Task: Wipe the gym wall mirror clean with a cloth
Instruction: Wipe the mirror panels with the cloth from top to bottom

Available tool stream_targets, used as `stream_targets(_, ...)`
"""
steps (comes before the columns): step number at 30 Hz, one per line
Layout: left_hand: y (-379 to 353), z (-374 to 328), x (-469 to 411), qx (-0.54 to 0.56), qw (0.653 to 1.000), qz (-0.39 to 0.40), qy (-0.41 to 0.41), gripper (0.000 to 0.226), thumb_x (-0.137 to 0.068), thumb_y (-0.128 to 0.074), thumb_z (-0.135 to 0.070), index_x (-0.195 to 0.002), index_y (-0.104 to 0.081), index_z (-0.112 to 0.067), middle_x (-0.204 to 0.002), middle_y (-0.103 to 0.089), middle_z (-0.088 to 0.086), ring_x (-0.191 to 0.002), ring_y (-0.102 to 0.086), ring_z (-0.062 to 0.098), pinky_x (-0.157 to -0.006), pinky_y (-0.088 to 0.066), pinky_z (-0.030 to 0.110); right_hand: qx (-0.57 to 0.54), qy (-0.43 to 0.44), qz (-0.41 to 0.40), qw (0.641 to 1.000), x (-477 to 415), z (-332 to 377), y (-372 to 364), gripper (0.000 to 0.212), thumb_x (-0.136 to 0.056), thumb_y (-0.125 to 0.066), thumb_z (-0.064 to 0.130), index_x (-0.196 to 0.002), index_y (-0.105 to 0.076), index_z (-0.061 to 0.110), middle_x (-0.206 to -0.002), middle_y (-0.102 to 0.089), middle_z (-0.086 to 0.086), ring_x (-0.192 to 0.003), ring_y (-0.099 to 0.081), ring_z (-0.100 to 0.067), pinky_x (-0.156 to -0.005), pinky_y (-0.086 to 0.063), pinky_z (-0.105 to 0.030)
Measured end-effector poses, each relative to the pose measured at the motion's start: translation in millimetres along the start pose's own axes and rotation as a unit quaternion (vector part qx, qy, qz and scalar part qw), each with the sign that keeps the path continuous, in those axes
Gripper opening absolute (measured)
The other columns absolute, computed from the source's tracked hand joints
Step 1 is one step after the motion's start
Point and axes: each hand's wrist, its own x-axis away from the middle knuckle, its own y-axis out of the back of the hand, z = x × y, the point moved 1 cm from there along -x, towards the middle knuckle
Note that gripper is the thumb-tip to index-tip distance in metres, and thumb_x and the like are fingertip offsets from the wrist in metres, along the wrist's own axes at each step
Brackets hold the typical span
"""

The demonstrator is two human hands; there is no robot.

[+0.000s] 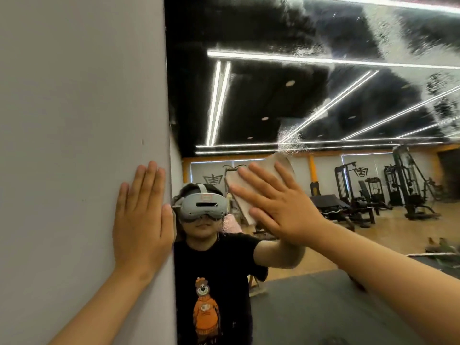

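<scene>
The wall mirror [249, 95] fills the right two thirds of the head view, with wet, foamy streaks across its upper right. My right hand [278, 205] lies flat with spread, straight fingers on a beige cloth [246, 185], pressing it against the glass at about head height. Most of the cloth is hidden under the palm; its top and left edges stick out. My left hand [142, 220] rests flat, fingers straight and together, on the grey wall [74, 120] just left of the mirror's edge, holding nothing.
The mirror reflects a person in a black shirt wearing a headset [202, 207], gym machines [408, 180] at the far right, a dark floor mat [311, 307] and ceiling light strips. The mirror's left edge meets the grey wall at a vertical seam.
</scene>
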Motion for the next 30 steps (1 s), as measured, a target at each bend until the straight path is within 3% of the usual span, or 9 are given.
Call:
stream_targets(4, 0, 0, 1, -0.007, 1.0, -0.006, -0.002, 0.062, -0.097, -0.026, -0.026, -0.157, -0.021, -0.01, -0.164, -0.018, 0.006, -0.153, -0.01, 0.018, -0.124, 0.001, 0.035, 0.002, -0.11, -0.034, 0.993, -38, -51, 15, 0.056, -0.103, -0.017, 0.046, -0.157, -0.013, 0.033, -0.166, -0.011, -0.001, -0.153, 0.0, -0.017, -0.122, 0.001, -0.046)
stream_targets(10, -1, -1, 1, -0.019, 1.0, -0.003, -0.001, 0.062, -0.096, -0.026, -0.026, -0.156, -0.022, -0.009, -0.164, -0.018, 0.006, -0.153, -0.01, 0.019, -0.125, 0.001, 0.035, -0.035, -0.242, -0.003, 0.97, -77, -107, 40, 0.059, -0.101, -0.009, 0.048, -0.157, 0.003, 0.035, -0.167, 0.009, 0.002, -0.152, 0.015, -0.016, -0.122, 0.01, -0.049)
stream_targets(14, -3, 0, 1, -0.023, 1.0, -0.01, -0.003, 0.062, -0.097, -0.024, -0.027, -0.156, -0.023, -0.009, -0.164, -0.019, 0.006, -0.153, -0.012, 0.021, -0.125, 0.0, 0.036, -0.034, -0.229, -0.014, 0.973, -47, -74, 25, 0.058, -0.102, -0.009, 0.046, -0.157, 0.004, 0.033, -0.167, 0.009, 0.001, -0.152, 0.016, -0.016, -0.122, 0.009, -0.048)
stream_targets(19, -2, 0, 0, -0.024, 1.0, -0.01, -0.003, 0.064, -0.094, -0.025, -0.026, -0.155, -0.027, -0.006, -0.163, -0.022, 0.008, -0.152, -0.015, 0.023, -0.125, 0.0, 0.036, -0.016, -0.158, -0.016, 0.987, 44, -19, -3, 0.058, -0.104, -0.018, 0.041, -0.159, -0.009, 0.027, -0.167, -0.004, -0.004, -0.154, 0.0, -0.024, -0.121, -0.004, -0.056)
stream_targets(24, -1, -2, 0, -0.024, 1.0, -0.007, -0.002, 0.066, -0.093, -0.028, -0.025, -0.156, -0.025, -0.007, -0.164, -0.02, 0.008, -0.153, -0.012, 0.021, -0.124, 0.002, 0.034, 0.002, -0.076, 0.016, 0.997, 72, -23, -4, 0.057, -0.103, -0.024, 0.041, -0.158, -0.016, 0.028, -0.167, -0.009, -0.003, -0.154, -0.005, -0.024, -0.122, -0.001, -0.052)
stream_targets(30, -1, -2, 0, -0.017, 1.0, -0.015, 0.0, 0.065, -0.092, -0.029, -0.024, -0.154, -0.029, -0.006, -0.163, -0.023, 0.008, -0.152, -0.016, 0.022, -0.124, -0.001, 0.035, -0.026, -0.221, -0.017, 0.975, 1, -90, 15, 0.057, -0.102, -0.012, 0.05, -0.156, 0.002, 0.038, -0.167, 0.006, 0.003, -0.152, 0.012, -0.014, -0.122, 0.006, -0.048)
